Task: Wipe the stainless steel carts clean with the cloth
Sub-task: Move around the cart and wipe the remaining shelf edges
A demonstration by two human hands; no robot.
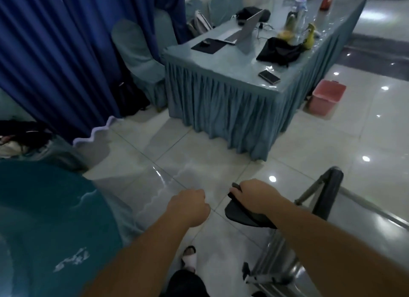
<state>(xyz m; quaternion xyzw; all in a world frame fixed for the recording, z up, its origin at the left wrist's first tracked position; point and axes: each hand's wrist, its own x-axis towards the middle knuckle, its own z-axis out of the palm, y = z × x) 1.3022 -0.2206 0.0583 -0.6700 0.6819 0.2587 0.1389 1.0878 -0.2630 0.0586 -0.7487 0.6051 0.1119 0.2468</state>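
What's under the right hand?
A dark cloth gripped by the right hand, overhanging the steel cart edge. The cart surface beneath cloth and forearm is hidden.

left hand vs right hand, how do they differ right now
The left hand is curled into a fist and holds nothing; the right hand grips a dark cloth. The left hand hangs over bare floor; the right hand is beside the steel cart, by its corner post. Both reach forward at about the same height.
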